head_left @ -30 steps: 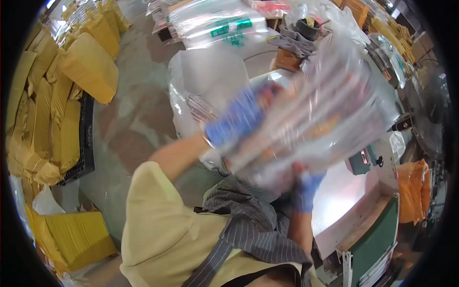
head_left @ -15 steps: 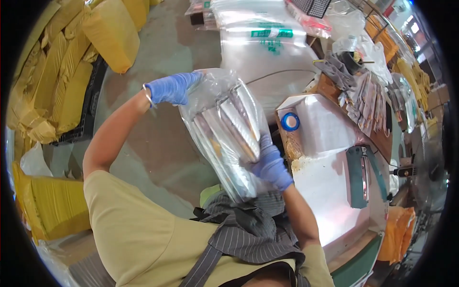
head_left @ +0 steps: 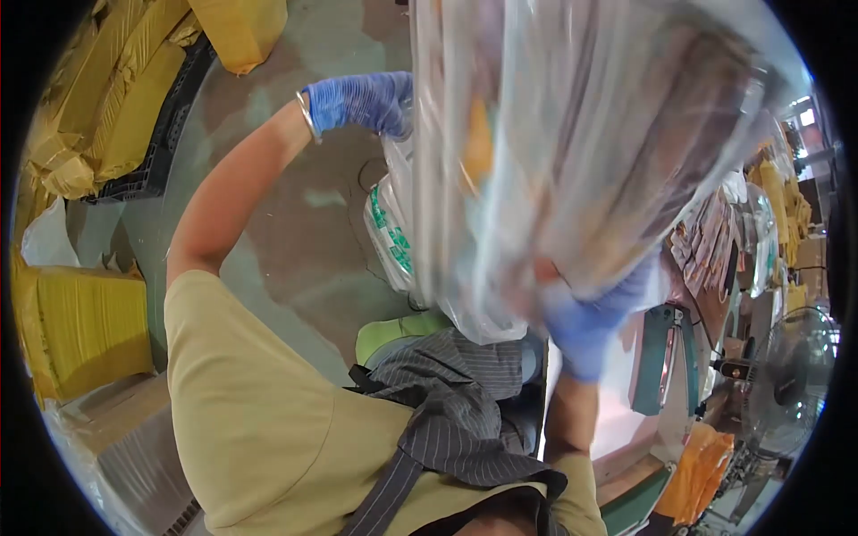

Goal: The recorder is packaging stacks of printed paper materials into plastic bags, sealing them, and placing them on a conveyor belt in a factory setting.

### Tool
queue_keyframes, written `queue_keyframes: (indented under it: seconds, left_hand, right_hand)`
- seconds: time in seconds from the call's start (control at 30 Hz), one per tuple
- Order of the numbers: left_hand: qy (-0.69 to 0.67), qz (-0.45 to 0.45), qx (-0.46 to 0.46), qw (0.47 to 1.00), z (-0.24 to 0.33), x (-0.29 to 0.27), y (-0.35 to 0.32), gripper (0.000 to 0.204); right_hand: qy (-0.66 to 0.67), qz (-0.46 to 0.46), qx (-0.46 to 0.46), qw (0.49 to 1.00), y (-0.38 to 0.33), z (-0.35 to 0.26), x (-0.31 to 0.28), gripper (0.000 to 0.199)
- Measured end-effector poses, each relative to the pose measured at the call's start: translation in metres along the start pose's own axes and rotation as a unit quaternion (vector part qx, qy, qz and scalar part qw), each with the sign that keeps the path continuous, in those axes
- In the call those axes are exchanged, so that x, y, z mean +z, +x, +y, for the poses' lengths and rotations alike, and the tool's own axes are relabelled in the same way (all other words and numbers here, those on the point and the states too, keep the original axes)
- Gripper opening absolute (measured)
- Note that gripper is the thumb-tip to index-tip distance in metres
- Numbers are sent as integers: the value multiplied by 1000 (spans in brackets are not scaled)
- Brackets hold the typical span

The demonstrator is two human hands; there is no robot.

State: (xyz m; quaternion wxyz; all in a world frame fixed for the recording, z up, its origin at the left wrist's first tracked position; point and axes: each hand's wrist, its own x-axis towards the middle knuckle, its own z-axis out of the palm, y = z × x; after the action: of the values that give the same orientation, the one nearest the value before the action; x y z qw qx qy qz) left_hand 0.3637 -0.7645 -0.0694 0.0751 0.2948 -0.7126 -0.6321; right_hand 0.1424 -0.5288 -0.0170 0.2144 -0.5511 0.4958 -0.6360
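Both gloved hands gripped a clear plastic bag [head_left: 581, 143] raised close before the camera: left hand [head_left: 362, 100] clamped on its upper edge, right hand [head_left: 585, 326] closed under its bottom. Yellow packages [head_left: 85, 326] lay stacked on the floor at left; another, green-printed clear bag [head_left: 391, 234] hung behind.

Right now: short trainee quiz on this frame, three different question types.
1. True or false: both hands wear blue gloves.
2. Which hand is raised higher in the picture? A) left hand B) right hand
3. Fill in: the hands hold up a large clear ____ bag.

Key
1. True: the left hand and the right hand are both in blue gloves.
2. A: the left hand grips the plastic bag near its upper edge, the right hand near its lower end.
3. Plastic. A striped grey cloth lies below it.
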Motion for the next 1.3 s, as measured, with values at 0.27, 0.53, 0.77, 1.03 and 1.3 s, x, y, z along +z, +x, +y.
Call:
queue_keyframes:
  seconds: [0.27, 0.53, 0.77, 1.03, 1.3]
  left_hand:
    - [315, -36, -31, 948, 42, 7, 11, 52]
    - [168, -37, -10, 985, 26, 43, -5, 64]
    - [7, -54, -19, 998, 36, 28, -8, 68]
    - [122, -32, 99, 987, 28, 39, -39, 71]
    - [333, 273, 23, 902, 8, 74, -21, 51]
  right_hand:
    - [-250, -54, -65, 965, -39, 97, 21, 82]
    - [-85, -105, 79, 988, -49, 55, -43, 69]
    - [-280, 30, -146, 948, -8, 84, 29, 65]
    - [-304, -371, 231, 846, -73, 99, -20, 75]
    - [-297, -460, 296, 783, -45, 156, 52, 74]
